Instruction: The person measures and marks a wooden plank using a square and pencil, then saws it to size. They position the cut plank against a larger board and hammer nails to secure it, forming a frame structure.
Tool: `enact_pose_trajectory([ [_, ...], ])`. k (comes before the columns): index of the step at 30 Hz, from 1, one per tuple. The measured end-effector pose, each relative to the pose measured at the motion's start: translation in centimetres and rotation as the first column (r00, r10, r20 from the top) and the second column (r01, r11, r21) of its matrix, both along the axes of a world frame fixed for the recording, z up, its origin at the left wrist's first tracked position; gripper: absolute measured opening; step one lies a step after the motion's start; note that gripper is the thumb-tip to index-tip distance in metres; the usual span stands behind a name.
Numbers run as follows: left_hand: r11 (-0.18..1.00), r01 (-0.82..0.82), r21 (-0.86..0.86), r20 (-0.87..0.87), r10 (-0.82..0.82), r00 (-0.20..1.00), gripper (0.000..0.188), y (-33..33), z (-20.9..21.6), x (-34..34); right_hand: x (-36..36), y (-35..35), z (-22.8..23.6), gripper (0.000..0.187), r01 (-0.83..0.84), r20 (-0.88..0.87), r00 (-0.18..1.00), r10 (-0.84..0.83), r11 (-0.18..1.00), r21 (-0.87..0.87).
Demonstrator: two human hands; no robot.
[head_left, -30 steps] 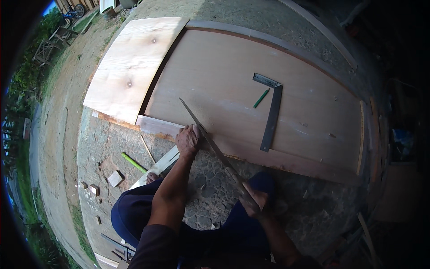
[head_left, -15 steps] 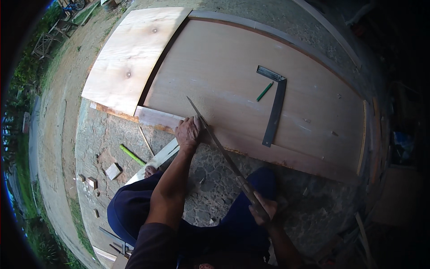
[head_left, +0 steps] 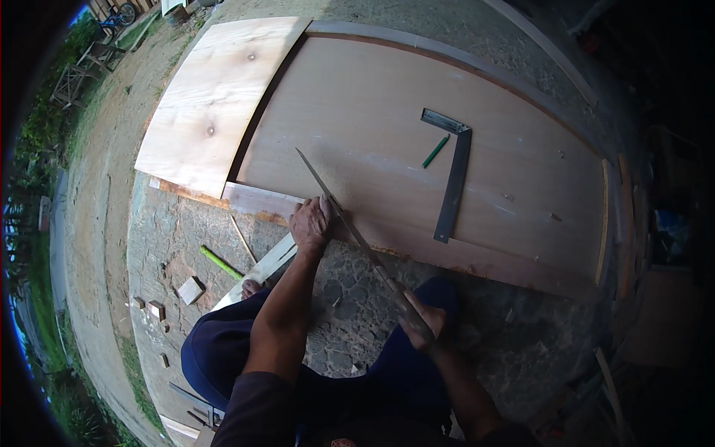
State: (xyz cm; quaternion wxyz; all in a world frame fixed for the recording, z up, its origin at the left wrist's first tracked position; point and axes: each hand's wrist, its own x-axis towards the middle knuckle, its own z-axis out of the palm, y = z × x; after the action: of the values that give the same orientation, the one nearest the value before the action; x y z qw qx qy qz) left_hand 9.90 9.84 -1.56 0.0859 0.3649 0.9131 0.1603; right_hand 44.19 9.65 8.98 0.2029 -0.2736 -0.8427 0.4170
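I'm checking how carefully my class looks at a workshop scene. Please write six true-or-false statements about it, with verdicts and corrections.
1. The right hand grips the saw. True.
2. The left hand rests on the near edge of the wooden panel. True.
3. The saw's tip points back toward the person. False: it points away.
4. The green pencil lies beside the metal square. True.
5. The metal square lies on the ground. False: it lies on the panel.
6. The sunlit sheet lies at the panel's right end. False: it lies at the left end.
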Motion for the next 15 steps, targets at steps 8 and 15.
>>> enact_pose_trajectory([
  [8, 1.000, -0.001, 0.029, -0.008, 0.001, 1.000, 0.045, 0.4, 1.2, 0.2, 2.8, -0.4, 1.5, 0.063, -0.010, -0.100, 0.995, 0.016, 0.998, 0.066],
  [15, 0.999, -0.005, 0.053, -0.050, 0.007, 0.999, 0.044, 0.3, -0.6, -0.1, -1.9, 0.8, 0.2, 0.062, 0.006, -0.102, 0.995, -0.009, 0.999, -0.032],
])
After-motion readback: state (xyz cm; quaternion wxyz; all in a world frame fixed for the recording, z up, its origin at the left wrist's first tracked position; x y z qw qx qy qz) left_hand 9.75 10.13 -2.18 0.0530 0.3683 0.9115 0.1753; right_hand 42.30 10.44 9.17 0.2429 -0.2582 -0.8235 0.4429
